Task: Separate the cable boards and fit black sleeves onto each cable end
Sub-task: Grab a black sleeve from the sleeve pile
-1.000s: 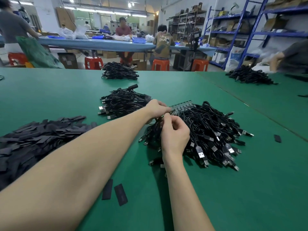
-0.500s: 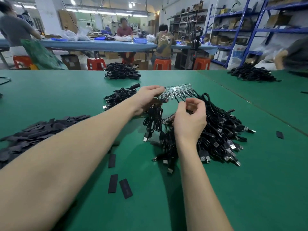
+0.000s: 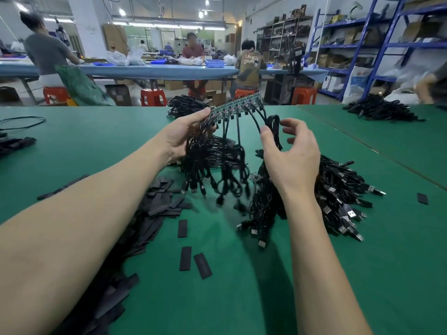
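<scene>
Board strip (image 3: pixel 235 105) held up over mid-desk, cables (image 3: pixel 217 165) dangling from it. Left hand (image 3: pixel 183 134) pinches the strip's near end; right hand (image 3: pixel 290 153) curls loosely round one cable loop, fingers partly spread. Strip looks thin, light, likely brittle at the joints: hold by the edges, snap gently. Cables limp, tangle-prone. Sleeves (image 3: pixel 150 213) lie lower left. Cable heap (image 3: pixel 338 189) crowds the right; bare desk (image 3: pixel 242 298) nearer.
</scene>
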### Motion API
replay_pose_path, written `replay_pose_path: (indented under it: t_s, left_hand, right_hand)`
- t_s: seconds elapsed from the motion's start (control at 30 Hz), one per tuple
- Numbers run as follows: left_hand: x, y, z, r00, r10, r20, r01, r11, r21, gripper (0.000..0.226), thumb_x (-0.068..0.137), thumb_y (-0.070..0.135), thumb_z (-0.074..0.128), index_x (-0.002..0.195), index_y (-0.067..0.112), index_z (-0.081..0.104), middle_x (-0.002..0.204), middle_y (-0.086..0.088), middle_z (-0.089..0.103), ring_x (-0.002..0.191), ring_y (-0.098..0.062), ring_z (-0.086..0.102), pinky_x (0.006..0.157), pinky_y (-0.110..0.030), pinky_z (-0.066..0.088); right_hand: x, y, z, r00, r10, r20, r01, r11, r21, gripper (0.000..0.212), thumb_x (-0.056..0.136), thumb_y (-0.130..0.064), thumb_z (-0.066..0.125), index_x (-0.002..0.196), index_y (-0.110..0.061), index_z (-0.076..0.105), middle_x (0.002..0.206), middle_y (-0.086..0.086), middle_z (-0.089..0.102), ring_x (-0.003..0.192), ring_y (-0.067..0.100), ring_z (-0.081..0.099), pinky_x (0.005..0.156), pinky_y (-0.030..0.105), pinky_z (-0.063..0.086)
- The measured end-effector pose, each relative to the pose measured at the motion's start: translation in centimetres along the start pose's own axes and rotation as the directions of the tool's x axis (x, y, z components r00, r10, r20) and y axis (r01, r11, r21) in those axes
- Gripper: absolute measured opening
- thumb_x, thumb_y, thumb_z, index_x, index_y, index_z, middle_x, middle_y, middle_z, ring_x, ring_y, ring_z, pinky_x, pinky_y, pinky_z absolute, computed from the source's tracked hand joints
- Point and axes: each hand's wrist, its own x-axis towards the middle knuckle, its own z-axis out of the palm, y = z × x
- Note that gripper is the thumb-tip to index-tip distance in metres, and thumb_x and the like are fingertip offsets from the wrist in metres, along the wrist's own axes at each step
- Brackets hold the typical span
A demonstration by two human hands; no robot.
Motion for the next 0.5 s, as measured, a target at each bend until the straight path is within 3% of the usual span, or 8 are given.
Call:
replay_pose_path:
  t_s: [0.1, 0.13, 0.2, 0.27, 0.37, 0.43, 0.5]
  left_hand:
    - [-1.2, 0.6, -1.2, 0.999, -0.024, 0.035, 0.023, 0.999, 0.029, 0.02, 0.081, 0.033, 0.076, 0.068, 0.02, 0.079, 0.073, 0.002, 0.07, 0.063, -0.006, 0.066, 0.05, -0.015, 0.052]
    - [-1.6, 0.9, -1.5, 0.998, -0.036, 0.051, 0.035, 0.999, 0.02, 0.016, 0.08, 0.032, 0.077, 0.07, 0.019, 0.079, 0.075, 0.002, 0.071, 0.065, -0.006, 0.068, 0.05, -0.015, 0.053]
    - [-2.6, 1.5, -2.2, 0.994, -0.066, 0.092, 0.066, 0.998, -0.002, 0.013, 0.076, 0.028, 0.081, 0.078, 0.015, 0.08, 0.082, -0.001, 0.072, 0.071, -0.009, 0.071, 0.05, -0.013, 0.054]
    - [-3.9, 2.2, -2.7, 0.984, -0.106, 0.143, 0.11, 0.994, -0.025, 0.027, 0.068, 0.023, 0.089, 0.087, 0.009, 0.077, 0.087, -0.006, 0.07, 0.073, -0.012, 0.072, 0.049, -0.011, 0.053]
    - [-6.1, 3.0, -2.9, 0.923, -0.196, 0.331, 0.251, 0.959, -0.133, 0.059, 0.061, 0.017, 0.097, 0.107, 0.002, 0.064, 0.087, -0.011, 0.068, 0.077, -0.015, 0.073, 0.051, -0.015, 0.056]
    - [-8.0, 3.2, -2.9, 0.84, -0.263, 0.474, 0.397, 0.894, -0.206, 0.049, 0.085, 0.012, 0.079, 0.123, -0.008, 0.055, 0.1, -0.027, 0.067, 0.09, -0.031, 0.074, 0.071, -0.03, 0.063]
    - [-9.7, 2.8, -3.1, 0.764, -0.25, 0.595, 0.464, 0.853, -0.238, 0.04, 0.105, 0.005, 0.045, 0.133, -0.024, 0.042, 0.121, -0.048, 0.051, 0.111, -0.056, 0.062, 0.095, -0.057, 0.054]
  right_hand:
    - [-0.1, 0.1, -0.1, 0.976, 0.069, 0.206, -0.107, 0.978, 0.179, 0.037, 0.088, -0.066, 0.06, 0.115, -0.042, 0.052, 0.112, -0.009, 0.067, 0.09, -0.004, 0.065, 0.08, 0.029, 0.051]
    - [-0.1, 0.1, -0.2, 0.949, 0.088, 0.302, -0.166, 0.955, 0.245, 0.036, 0.087, -0.068, 0.06, 0.111, -0.043, 0.054, 0.109, -0.008, 0.071, 0.083, -0.004, 0.069, 0.077, 0.029, 0.053]
    - [-0.1, 0.1, -0.4, 0.87, 0.089, 0.485, -0.294, 0.883, 0.365, 0.039, 0.088, -0.067, 0.062, 0.112, -0.036, 0.061, 0.102, -0.004, 0.077, 0.08, 0.014, 0.076, 0.076, 0.036, 0.057]
    - [-0.3, -0.3, -0.3, 0.782, 0.049, 0.622, -0.381, 0.827, 0.414, 0.046, 0.09, -0.066, 0.06, 0.117, -0.029, 0.062, 0.102, -0.002, 0.078, 0.081, 0.026, 0.077, 0.069, 0.035, 0.057]
    - [-0.8, -1.0, 0.2, 0.617, -0.016, 0.787, -0.515, 0.748, 0.419, 0.06, 0.092, -0.072, 0.046, 0.129, -0.026, 0.055, 0.11, 0.003, 0.077, 0.08, 0.028, 0.076, 0.061, 0.029, 0.055]
    - [-1.2, -1.0, 0.3, 0.51, -0.072, 0.857, -0.59, 0.696, 0.409, 0.068, 0.094, -0.074, 0.034, 0.134, -0.023, 0.055, 0.109, 0.006, 0.076, 0.076, 0.027, 0.075, 0.055, 0.027, 0.053]
    - [-1.5, -0.9, 0.0, 0.417, -0.1, 0.903, -0.652, 0.66, 0.374, 0.072, 0.096, -0.075, 0.03, 0.132, -0.02, 0.06, 0.102, 0.005, 0.075, 0.074, 0.027, 0.075, 0.048, 0.026, 0.052]
